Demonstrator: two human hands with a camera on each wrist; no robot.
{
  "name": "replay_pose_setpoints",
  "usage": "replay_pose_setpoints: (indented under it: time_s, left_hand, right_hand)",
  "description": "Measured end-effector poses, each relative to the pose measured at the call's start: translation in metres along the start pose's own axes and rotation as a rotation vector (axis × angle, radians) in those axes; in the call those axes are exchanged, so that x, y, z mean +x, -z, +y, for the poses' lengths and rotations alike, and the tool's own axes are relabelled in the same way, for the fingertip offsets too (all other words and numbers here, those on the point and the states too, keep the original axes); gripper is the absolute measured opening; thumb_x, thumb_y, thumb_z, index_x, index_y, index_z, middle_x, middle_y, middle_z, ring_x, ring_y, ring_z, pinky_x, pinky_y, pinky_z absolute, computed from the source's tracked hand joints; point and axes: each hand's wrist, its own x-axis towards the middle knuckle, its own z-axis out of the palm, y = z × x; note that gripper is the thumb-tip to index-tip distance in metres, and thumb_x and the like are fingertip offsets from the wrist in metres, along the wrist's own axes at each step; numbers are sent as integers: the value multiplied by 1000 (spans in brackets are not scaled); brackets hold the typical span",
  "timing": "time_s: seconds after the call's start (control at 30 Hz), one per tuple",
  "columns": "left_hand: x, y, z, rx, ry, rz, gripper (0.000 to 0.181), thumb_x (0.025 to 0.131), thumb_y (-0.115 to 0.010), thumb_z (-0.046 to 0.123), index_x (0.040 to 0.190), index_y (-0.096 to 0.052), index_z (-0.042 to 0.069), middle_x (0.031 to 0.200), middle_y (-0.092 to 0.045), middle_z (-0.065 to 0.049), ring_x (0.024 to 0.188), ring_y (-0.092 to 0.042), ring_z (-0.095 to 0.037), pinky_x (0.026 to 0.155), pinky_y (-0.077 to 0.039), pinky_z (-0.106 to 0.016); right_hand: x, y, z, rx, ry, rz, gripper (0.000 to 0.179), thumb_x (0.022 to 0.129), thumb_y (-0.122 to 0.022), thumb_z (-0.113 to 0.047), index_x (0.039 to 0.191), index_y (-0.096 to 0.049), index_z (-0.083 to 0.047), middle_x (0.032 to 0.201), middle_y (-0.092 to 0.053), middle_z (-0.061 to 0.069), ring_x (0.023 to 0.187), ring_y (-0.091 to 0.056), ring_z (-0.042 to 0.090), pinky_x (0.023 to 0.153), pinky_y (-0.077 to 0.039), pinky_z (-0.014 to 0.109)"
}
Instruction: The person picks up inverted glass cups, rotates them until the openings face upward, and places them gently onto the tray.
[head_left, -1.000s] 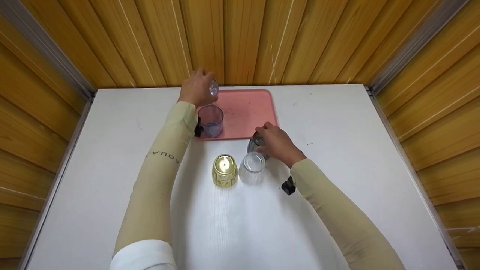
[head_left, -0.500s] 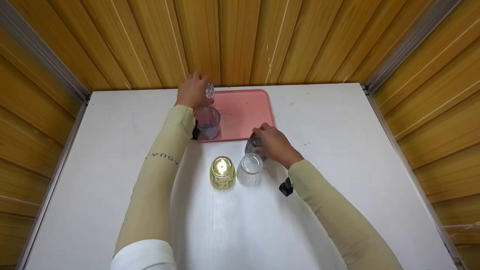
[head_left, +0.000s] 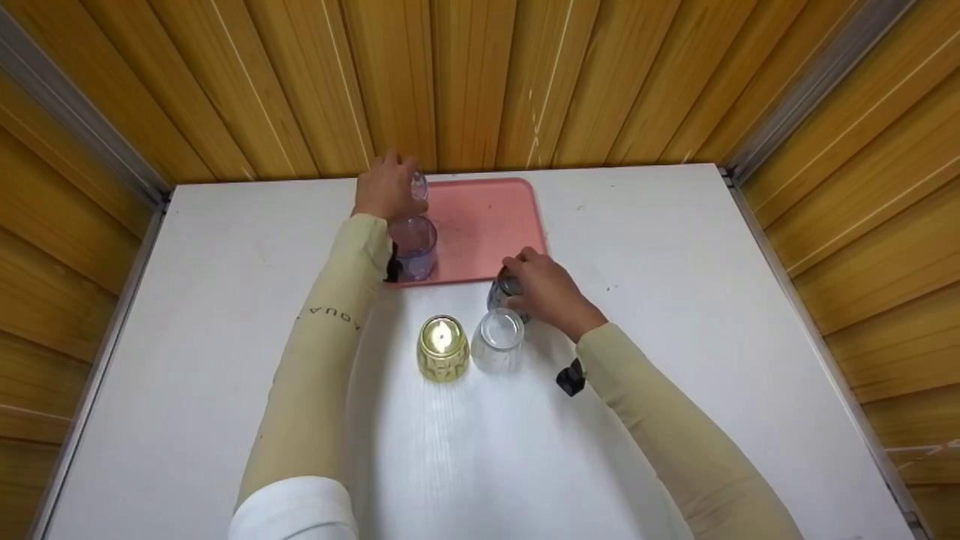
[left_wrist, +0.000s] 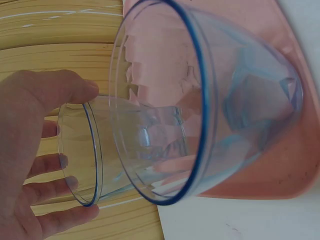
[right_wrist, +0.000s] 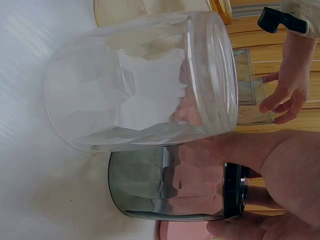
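My left hand (head_left: 384, 186) grips a clear, blue-tinted glass (left_wrist: 137, 127) by its rim at the tray's back left, base toward the pink tray (head_left: 487, 225). A larger bluish tumbler (head_left: 414, 255) stands upright on the tray, close in front of that hand. My right hand (head_left: 551, 291) holds a dark grey glass (right_wrist: 167, 185) around its upturned base, mouth down on the table just before the tray's front edge. Touching or nearly touching it is an upside-down clear glass (head_left: 499, 341). Left of that, a yellow glass (head_left: 442, 349) also stands upside down.
The white table (head_left: 660, 262) carries everything. Wood-patterned panels (head_left: 465, 82) rise behind the table's back edge, close past my left hand, and along both sides. Black wrist cameras (head_left: 571, 379) hang under the sleeves.
My left hand has come down slightly with its glass. The right hand stays on the dark grey glass, and the head view has shifted a little.
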Motion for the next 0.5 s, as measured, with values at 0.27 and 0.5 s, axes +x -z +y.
replay_pose_setpoints:
  time_s: [0.27,0.5]
  left_hand:
    - [7,-4,-3,-10,7,-3,75,78,-76,36,141,-45,12,140,-45,-19,126,-47,-38,101,-44,-58]
    - [11,-14,-3,-9,22,-12,76,77,-76,38,142,-44,13,141,-43,-18,126,-47,-37,101,-44,-58]
  right_hand:
    - [1,3,1,8,-5,-1,65,79,-80,-21,136,-53,-7,121,-55,11,111,-57,27,99,-50,40]
    - [-1,0,2,30,-13,6,68,79,-80,-22,139,-51,-9,125,-54,11,115,-56,27,100,-49,42]
